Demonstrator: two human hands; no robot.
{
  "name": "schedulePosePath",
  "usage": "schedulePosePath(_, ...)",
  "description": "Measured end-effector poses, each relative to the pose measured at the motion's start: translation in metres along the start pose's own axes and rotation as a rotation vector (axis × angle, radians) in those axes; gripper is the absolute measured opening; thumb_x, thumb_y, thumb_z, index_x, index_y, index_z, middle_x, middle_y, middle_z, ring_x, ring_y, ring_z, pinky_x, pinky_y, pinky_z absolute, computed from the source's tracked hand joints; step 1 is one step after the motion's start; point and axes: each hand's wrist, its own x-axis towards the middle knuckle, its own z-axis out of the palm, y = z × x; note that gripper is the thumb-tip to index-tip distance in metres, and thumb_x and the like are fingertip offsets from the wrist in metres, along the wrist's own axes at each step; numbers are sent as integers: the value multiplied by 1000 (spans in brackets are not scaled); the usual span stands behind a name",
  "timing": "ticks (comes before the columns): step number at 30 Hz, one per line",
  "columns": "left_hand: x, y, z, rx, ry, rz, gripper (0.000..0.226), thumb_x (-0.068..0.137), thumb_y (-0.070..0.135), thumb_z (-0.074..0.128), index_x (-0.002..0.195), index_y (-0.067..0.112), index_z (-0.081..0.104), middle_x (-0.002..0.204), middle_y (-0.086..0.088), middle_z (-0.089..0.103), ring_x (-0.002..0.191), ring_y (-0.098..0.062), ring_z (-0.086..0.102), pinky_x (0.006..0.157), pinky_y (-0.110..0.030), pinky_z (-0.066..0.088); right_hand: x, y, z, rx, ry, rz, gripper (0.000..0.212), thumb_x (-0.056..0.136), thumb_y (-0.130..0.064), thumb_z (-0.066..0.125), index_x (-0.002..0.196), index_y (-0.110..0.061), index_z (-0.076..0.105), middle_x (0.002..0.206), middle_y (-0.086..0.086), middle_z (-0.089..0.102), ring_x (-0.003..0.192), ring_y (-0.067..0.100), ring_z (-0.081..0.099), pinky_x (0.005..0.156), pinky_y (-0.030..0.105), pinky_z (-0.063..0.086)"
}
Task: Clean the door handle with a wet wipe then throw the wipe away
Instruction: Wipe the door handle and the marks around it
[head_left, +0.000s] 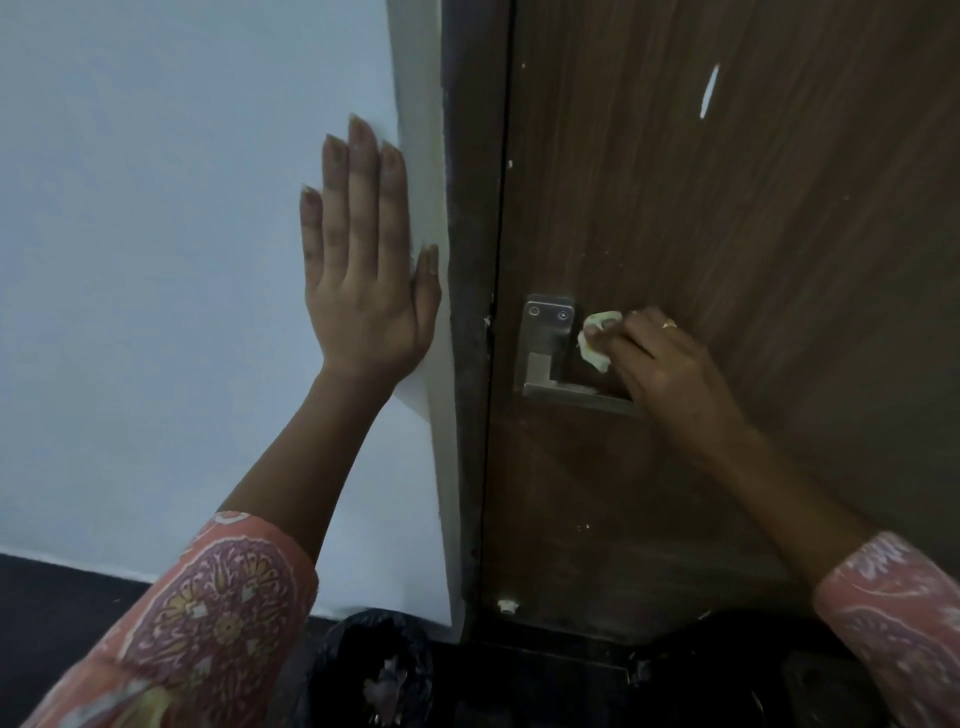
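My right hand (670, 364) is pinched tight on the wet wipe (595, 340), a crumpled pale wad pressed to the steel door handle (550, 358), just beside its screwed plate. My left hand (363, 249) lies flat, fingers spread, on the pale wall (156, 260) by the corner. The handle sits on a dark wood-grain door (753, 208), flecked with white marks. Down below, a bin with a black liner (374, 670) stands on the dark floor (52, 608).

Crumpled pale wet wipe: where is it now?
Head view, right of centre: the crumpled pale wet wipe is pinched in the right hand, beside the silver metal door handle.
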Motion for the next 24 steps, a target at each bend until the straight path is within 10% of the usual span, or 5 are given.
schedulePosePath(8,-1,-1,2,-9,3,11,54,90,21,44,136,1,23,137,-29,37,139,-10,-8,115,-38,8,-40,36,-1,160,-202,-147,39,103,-22,22,114,-5,55,104,-1,49,82,16,45,72,24,38)
schedulePosePath(12,0,1,0,3,-3,4,53,90,22,42,135,2,23,137,-29,38,139,-9,-8,115,-37,8,-72,26,13,46,-134,11,29,94,-13,42,93,1,67,93,6,58,79,21,45,67,32,43)
schedulePosePath(16,0,0,-1,5,-8,-3,52,90,22,42,135,1,23,137,-29,38,139,-11,-7,115,-36,7,-105,-22,21,186,-42,539,26,83,-11,49,90,-2,73,81,4,52,73,19,52,68,20,40)
schedulePosePath(20,1,3,-3,1,-29,14,53,89,20,43,134,0,24,136,-32,39,135,-35,20,115,-34,5,-85,-69,2,509,426,1272,20,81,5,58,96,-3,69,89,8,56,68,-4,55,62,0,39)
schedulePosePath(24,3,5,-6,17,-69,7,54,90,16,47,136,-2,25,138,-32,37,131,-40,23,115,-34,3,-52,-86,-16,734,695,1308,37,81,0,61,82,-37,60,100,12,60,80,3,61,68,15,50)
